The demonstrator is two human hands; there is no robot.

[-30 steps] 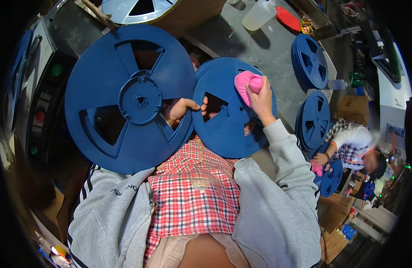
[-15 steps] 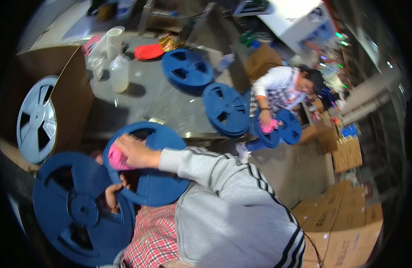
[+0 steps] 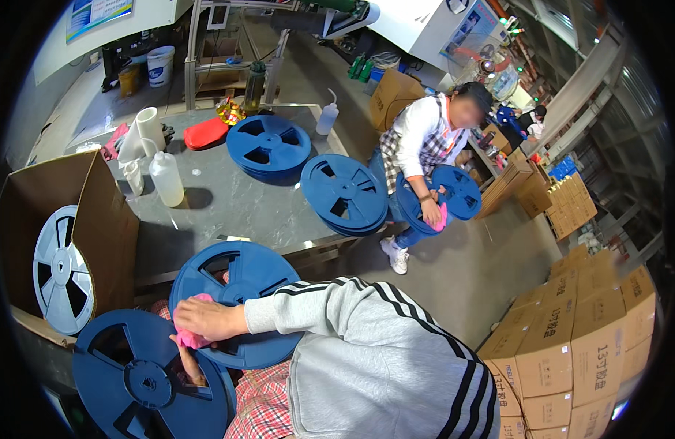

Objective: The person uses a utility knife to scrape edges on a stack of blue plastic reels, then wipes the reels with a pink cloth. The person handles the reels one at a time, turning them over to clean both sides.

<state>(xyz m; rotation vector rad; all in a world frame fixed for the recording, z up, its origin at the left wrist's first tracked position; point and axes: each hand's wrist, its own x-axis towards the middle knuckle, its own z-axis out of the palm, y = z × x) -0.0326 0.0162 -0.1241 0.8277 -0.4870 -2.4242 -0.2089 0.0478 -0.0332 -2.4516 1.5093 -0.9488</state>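
Note:
My right hand (image 3: 210, 320) is closed on a crumpled pink cloth (image 3: 195, 339), pressing it against the left rim of a blue reel (image 3: 268, 344) with wedge-shaped openings. My left hand (image 3: 191, 365) shows only in part, beneath that rim, seen at an opening of a second blue reel; its fingers grip the first reel's edge. That second, larger-looking blue reel (image 3: 148, 383) stands close by at the lower left and hides my left forearm. Red checked fabric (image 3: 260, 402) lies over my lap under the reels.
A grey table (image 3: 205, 212) bears two stacks of blue reels (image 3: 345, 194), bottles (image 3: 166, 179) and a red pouch (image 3: 205, 133). An open carton (image 3: 103, 227) holds a pale reel (image 3: 62, 271). A co-worker (image 3: 418, 146) wipes reels at right; cartons (image 3: 542, 358) are stacked nearer.
My right hand and the cloth have moved down along the reel's left rim. The head view has shifted, showing more beyond the table. The co-worker's hand still holds a pink cloth on a reel.

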